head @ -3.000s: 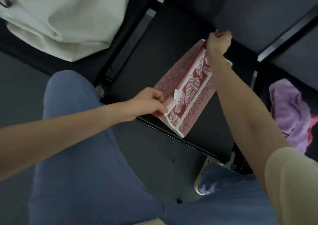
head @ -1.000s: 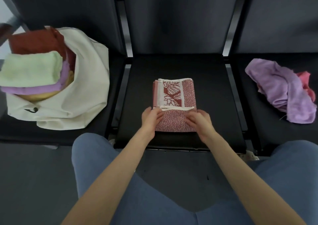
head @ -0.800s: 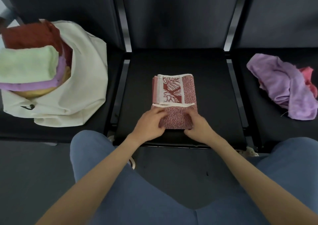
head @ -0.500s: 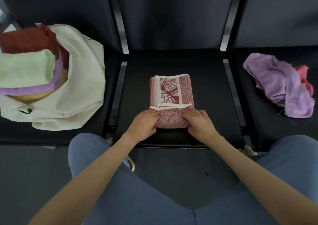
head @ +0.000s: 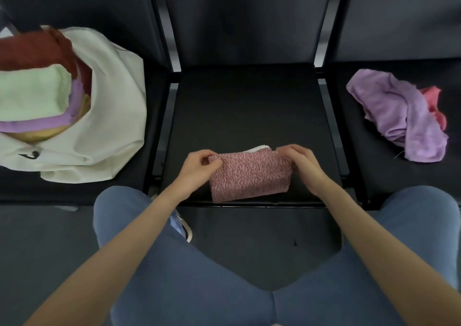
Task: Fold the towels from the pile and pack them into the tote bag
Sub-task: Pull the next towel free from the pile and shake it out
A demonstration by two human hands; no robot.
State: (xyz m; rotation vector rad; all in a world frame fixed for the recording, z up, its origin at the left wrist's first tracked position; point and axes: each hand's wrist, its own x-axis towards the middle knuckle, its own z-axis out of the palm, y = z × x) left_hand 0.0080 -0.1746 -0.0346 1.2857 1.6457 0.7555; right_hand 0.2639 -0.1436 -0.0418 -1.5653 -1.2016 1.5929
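Folded red towel (head: 249, 176) lay on the seat (head: 249, 106) | left hand (head: 197, 167) and right hand (head: 303, 161) pinched its far corners | soft, light (likely floppy): better gripped across the folded edges

Folded towel (head: 249, 176), near centre: pink-red with a fine white speckle, white edge at its far side. Tote bag (head: 109, 116), left: cream, holding pale green, lilac, yellow and rust-red towels. Pile (head: 399, 116), right: lilac over coral pink. Seats (head: 249, 106): black. Trousers (head: 199, 288): blue.
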